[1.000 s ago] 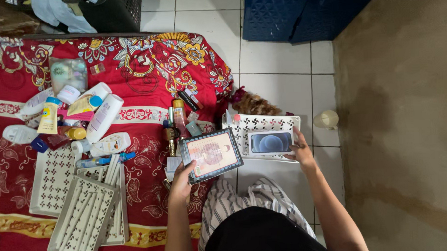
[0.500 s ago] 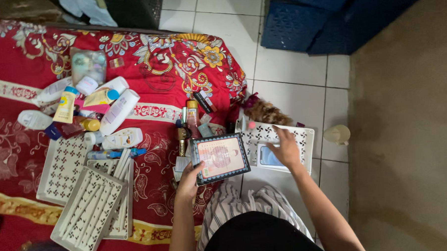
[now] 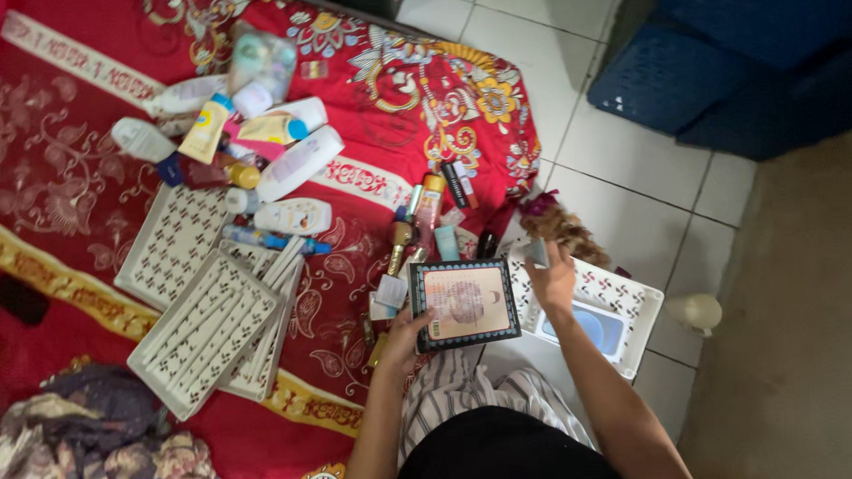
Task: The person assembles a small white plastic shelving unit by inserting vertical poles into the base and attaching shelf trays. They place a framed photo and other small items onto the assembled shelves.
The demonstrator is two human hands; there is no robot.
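My left hand (image 3: 412, 327) is closed on the lower left corner of a flat rectangular box with a dark patterned border and a pale printed face (image 3: 465, 303), held level above my lap, just beside a white perforated plastic basket (image 3: 626, 294). I judge the box light and stiff, its face slick, so the edges are the place to take it. My right hand (image 3: 552, 280) is curled around a small pale tube-like item (image 3: 538, 253) over the basket; what it is I cannot tell. A red floral cloth (image 3: 92, 138) covers the floor, strewn with bottles, tubes and white lattice trays (image 3: 202, 328). White floor tiles (image 3: 632, 185) and a dark blue crate (image 3: 666, 75) lie beyond.
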